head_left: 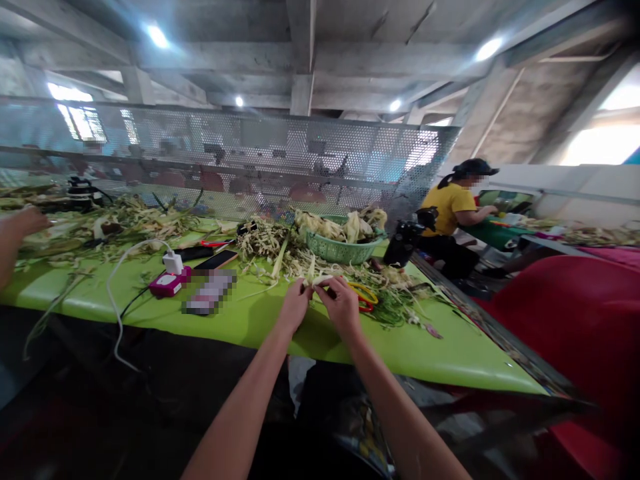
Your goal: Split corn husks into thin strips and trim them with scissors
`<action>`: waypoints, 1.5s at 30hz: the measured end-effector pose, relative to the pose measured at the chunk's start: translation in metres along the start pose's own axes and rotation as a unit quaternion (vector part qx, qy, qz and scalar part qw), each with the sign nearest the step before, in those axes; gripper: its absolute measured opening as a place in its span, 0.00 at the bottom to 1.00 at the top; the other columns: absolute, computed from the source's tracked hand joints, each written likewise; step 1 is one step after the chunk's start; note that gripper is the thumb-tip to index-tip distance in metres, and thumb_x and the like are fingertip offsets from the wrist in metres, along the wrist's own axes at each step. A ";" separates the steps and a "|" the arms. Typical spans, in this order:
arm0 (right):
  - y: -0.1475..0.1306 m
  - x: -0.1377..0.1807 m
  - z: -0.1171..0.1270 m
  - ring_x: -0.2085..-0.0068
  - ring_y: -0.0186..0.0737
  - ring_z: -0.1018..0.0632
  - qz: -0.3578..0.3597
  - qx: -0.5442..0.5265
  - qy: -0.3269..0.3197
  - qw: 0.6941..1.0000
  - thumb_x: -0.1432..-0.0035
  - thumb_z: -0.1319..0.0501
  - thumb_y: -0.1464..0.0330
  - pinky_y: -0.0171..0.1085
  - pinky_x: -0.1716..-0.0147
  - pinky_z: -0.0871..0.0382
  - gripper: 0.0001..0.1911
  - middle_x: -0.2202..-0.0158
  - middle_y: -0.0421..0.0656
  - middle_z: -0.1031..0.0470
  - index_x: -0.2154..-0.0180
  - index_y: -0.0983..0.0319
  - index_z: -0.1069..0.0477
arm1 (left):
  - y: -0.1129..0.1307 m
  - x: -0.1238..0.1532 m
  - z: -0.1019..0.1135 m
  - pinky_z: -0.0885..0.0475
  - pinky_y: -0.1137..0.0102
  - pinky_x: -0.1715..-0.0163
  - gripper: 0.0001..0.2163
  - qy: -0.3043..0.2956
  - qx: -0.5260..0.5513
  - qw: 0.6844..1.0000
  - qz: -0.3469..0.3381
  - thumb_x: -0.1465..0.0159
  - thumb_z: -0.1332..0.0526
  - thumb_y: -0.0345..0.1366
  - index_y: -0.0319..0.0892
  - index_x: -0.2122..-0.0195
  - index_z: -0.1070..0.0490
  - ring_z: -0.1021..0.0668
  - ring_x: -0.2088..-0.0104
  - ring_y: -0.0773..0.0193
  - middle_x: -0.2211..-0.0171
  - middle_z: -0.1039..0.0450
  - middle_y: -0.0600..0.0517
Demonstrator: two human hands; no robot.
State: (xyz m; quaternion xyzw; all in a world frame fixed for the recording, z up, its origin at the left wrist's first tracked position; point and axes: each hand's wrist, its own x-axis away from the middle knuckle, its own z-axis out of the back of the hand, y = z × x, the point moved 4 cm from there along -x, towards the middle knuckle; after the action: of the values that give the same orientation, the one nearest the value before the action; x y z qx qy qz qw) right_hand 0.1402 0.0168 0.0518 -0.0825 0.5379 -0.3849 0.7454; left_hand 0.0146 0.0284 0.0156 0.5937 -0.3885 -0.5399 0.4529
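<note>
Stalk [323, 279] dead centre, pinched by your left hand [297, 301] and right hand [342, 301]. Trimmings [265, 245] crowd 11 o'clock, basket [343, 252] 1, yellow handle [369, 290] 3, just beside your right; socket [167, 284] 9.

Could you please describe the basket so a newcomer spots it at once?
On the lime table, look just beyond the right hand. There sits the green basket, heaped with pale plant pieces; its slotted wall sets it apart from loose stalks nearby.
</note>
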 end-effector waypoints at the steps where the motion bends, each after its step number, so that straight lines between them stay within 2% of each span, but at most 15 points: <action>1: 0.001 0.000 0.001 0.70 0.37 0.30 -0.002 0.006 0.006 1.000 0.42 0.40 0.65 0.36 0.69 0.36 0.07 0.69 0.42 0.30 0.70 0.60 0.27 | 0.003 0.001 -0.001 0.42 0.73 0.73 0.05 -0.013 -0.009 1.000 -0.010 0.41 0.45 0.36 0.43 0.74 0.36 0.37 0.74 0.67 0.76 0.38 0.56; 4: 0.006 -0.002 0.004 0.68 0.39 0.30 -0.008 0.017 0.028 0.999 0.43 0.39 0.65 0.37 0.68 0.34 0.06 0.67 0.43 0.30 0.69 0.60 0.26 | 0.009 0.005 -0.004 0.42 0.72 0.72 0.03 -0.047 -0.015 0.999 -0.012 0.43 0.46 0.32 0.43 0.74 0.37 0.37 0.73 0.67 0.76 0.39 0.56; 7: 0.010 -0.003 0.004 0.64 0.40 0.29 -0.004 -0.006 0.024 1.000 0.42 0.40 0.65 0.37 0.66 0.33 0.07 0.65 0.44 0.31 0.65 0.59 0.25 | 0.013 0.007 -0.006 0.40 0.72 0.69 0.01 -0.067 -0.007 0.998 -0.018 0.43 0.44 0.32 0.42 0.71 0.36 0.34 0.70 0.66 0.72 0.35 0.55; 10: 0.010 -0.004 0.002 0.61 0.41 0.28 0.000 -0.048 0.011 0.999 0.40 0.42 0.65 0.38 0.62 0.33 0.09 0.63 0.45 0.30 0.62 0.59 0.25 | 0.013 0.007 -0.008 0.38 0.72 0.66 0.04 -0.077 0.003 0.996 -0.032 0.42 0.43 0.35 0.41 0.67 0.34 0.33 0.68 0.66 0.71 0.34 0.54; 14: 0.012 -0.003 0.002 0.66 0.38 0.27 -0.031 -0.062 0.019 0.997 0.40 0.42 0.64 0.37 0.65 0.33 0.09 0.64 0.44 0.27 0.62 0.60 0.26 | 0.007 0.004 -0.006 0.40 0.72 0.69 0.06 -0.052 0.008 0.998 -0.024 0.39 0.45 0.38 0.42 0.71 0.37 0.35 0.71 0.67 0.74 0.38 0.56; 19: 0.014 -0.001 0.002 0.71 0.37 0.30 -0.051 -0.037 0.012 0.998 0.44 0.39 0.63 0.36 0.70 0.35 0.09 0.72 0.41 0.29 0.70 0.61 0.28 | -0.002 0.001 0.002 0.42 0.72 0.71 0.08 0.007 0.012 1.000 0.000 0.39 0.45 0.40 0.43 0.72 0.38 0.36 0.73 0.68 0.76 0.40 0.57; 23: 0.025 -0.004 0.000 0.64 0.41 0.27 -0.085 -0.072 -0.004 0.994 0.47 0.36 0.59 0.38 0.65 0.33 0.12 0.67 0.44 0.28 0.73 0.61 0.27 | -0.002 0.002 0.001 0.41 0.73 0.69 0.07 0.000 0.024 1.000 0.005 0.40 0.45 0.40 0.43 0.71 0.35 0.35 0.72 0.67 0.75 0.37 0.56; 26: 0.036 -0.006 -0.004 0.60 0.43 0.26 -0.140 -0.171 -0.022 0.975 0.50 0.36 0.56 0.40 0.59 0.32 0.14 0.64 0.45 0.26 0.70 0.61 0.24 | 0.001 0.002 -0.004 0.39 0.73 0.68 0.07 -0.043 0.053 0.998 0.004 0.41 0.45 0.39 0.42 0.71 0.33 0.34 0.71 0.67 0.74 0.34 0.55; 29: 0.040 -0.004 -0.010 0.66 0.41 0.26 -0.194 -0.278 -0.054 0.939 0.51 0.35 0.56 0.40 0.62 0.32 0.15 0.70 0.42 0.25 0.69 0.62 0.25 | 0.004 0.003 -0.010 0.38 0.72 0.67 0.07 -0.098 0.065 0.993 -0.009 0.42 0.45 0.38 0.41 0.71 0.31 0.32 0.69 0.66 0.72 0.31 0.53; 31: 0.040 -0.002 -0.012 0.70 0.39 0.26 -0.207 -0.311 -0.060 0.926 0.52 0.34 0.58 0.39 0.64 0.32 0.13 0.74 0.40 0.26 0.72 0.62 0.26 | 0.005 0.003 -0.011 0.38 0.72 0.67 0.07 -0.109 0.052 0.993 -0.016 0.41 0.45 0.38 0.41 0.71 0.31 0.32 0.69 0.66 0.72 0.31 0.53; 38: 0.040 -0.003 -0.008 0.71 0.39 0.27 -0.219 -0.288 -0.014 0.932 0.54 0.33 0.59 0.40 0.65 0.32 0.13 0.74 0.41 0.24 0.72 0.62 0.27 | -0.007 -0.001 -0.005 0.39 0.73 0.72 0.10 -0.028 0.063 0.997 0.039 0.44 0.38 0.40 0.42 0.65 0.33 0.35 0.74 0.68 0.74 0.36 0.56; 42: 0.036 -0.004 -0.005 0.73 0.38 0.28 -0.210 -0.280 0.001 0.937 0.56 0.33 0.58 0.38 0.69 0.32 0.14 0.75 0.41 0.25 0.73 0.62 0.29 | -0.004 0.000 -0.005 0.40 0.73 0.72 0.09 -0.032 0.058 0.998 0.021 0.43 0.39 0.41 0.42 0.67 0.33 0.35 0.72 0.67 0.74 0.36 0.55; 45: 0.031 -0.004 -0.001 0.74 0.36 0.30 -0.191 -0.264 0.018 0.945 0.53 0.34 0.59 0.36 0.71 0.34 0.13 0.76 0.39 0.28 0.73 0.62 0.30 | -0.003 0.002 -0.004 0.41 0.73 0.73 0.07 -0.034 0.075 0.996 0.039 0.42 0.41 0.41 0.43 0.69 0.34 0.35 0.73 0.67 0.75 0.37 0.56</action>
State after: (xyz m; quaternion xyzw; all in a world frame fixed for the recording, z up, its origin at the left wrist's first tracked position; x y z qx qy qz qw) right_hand 0.1537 0.0409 0.0382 -0.3708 0.6074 -0.3654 0.6000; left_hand 0.0192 0.0280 0.0126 0.5916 -0.4666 -0.5107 0.4142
